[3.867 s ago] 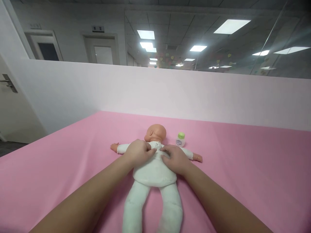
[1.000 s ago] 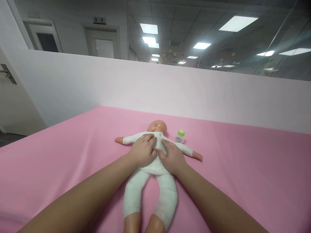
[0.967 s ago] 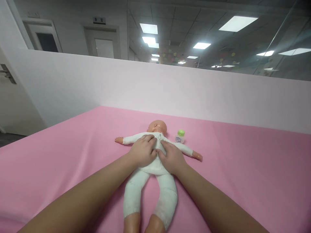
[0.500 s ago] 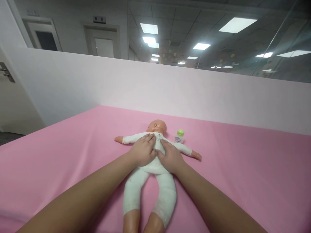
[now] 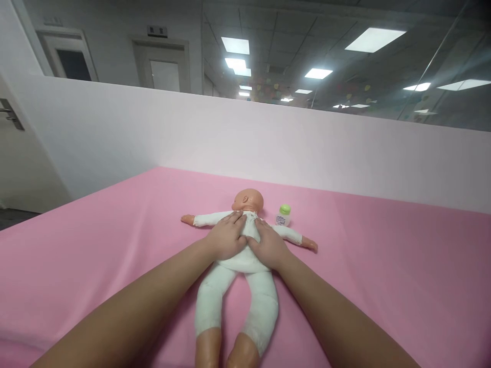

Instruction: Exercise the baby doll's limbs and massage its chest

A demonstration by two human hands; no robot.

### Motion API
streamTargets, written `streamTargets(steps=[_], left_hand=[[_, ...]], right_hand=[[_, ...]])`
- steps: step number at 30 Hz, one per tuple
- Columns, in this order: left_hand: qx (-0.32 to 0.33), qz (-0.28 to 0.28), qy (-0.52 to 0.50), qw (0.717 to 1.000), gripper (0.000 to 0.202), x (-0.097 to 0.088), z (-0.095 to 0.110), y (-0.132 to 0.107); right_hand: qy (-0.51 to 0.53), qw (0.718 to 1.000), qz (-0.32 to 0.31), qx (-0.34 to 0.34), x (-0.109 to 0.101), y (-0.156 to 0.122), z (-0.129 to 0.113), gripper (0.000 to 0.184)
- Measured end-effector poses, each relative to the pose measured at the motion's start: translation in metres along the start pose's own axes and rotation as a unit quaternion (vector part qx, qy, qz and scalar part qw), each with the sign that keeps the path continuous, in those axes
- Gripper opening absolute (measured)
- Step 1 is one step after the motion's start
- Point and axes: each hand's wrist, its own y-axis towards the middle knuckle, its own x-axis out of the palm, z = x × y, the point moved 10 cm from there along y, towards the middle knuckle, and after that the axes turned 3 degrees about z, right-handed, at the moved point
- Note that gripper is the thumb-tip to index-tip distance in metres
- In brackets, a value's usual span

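A baby doll [image 5: 245,263] with a white cloth body lies on the pink-covered surface, arms spread wide and head turned to the left. Its feet run past the bottom edge of the view. My left hand [image 5: 229,236] rests flat on the left side of the doll's torso, fingers stretched toward its neck. On the torso's right side lies my right hand [image 5: 269,245], also flat with fingers extended. The two thumbs come close together at the middle. Beyond the doll's right-side arm stands a small clear bottle [image 5: 283,216] with a green cap.
Pink cloth [image 5: 383,271] covers the surface around the doll. A low white wall [image 5: 268,138] borders its far side, with glass above it. At the left is a door [image 5: 23,163] with a metal handle.
Both hands stay on the doll's torso, with only a very slight shift. The doll and the bottle look unmoved.
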Motion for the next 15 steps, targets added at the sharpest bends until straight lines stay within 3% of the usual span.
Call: streamTargets(steps=[4, 6, 8, 10, 13, 15], left_hand=[[-0.019, 0.053, -0.026, 0.998, 0.062, -0.02, -0.004, 0.002], [-0.068, 0.109, -0.028, 0.991, 0.048, -0.04, -0.017, 0.0], [-0.138, 0.13, -0.013, 0.982, 0.038, -0.054, -0.038, -0.003], [-0.198, 0.084, 0.0, 0.977, 0.047, -0.05, -0.059, -0.005], [-0.229, -0.007, -0.019, 0.973, 0.066, -0.029, -0.079, -0.007], [-0.231, -0.01, -0.054, 0.971, 0.069, -0.018, -0.084, -0.007]], right_hand=[[-0.019, 0.998, 0.049, -0.02, -0.02, -0.001, -0.007, 0.064], [-0.054, 0.994, 0.09, -0.023, -0.035, -0.004, -0.01, 0.046], [-0.085, 0.991, 0.107, -0.005, -0.045, -0.006, -0.007, 0.04], [-0.091, 0.991, 0.091, 0.026, -0.046, -0.006, 0.0, 0.044], [-0.062, 0.996, 0.056, 0.039, -0.038, -0.005, 0.007, 0.052], [-0.037, 0.997, 0.056, 0.031, -0.034, -0.004, 0.008, 0.053]])
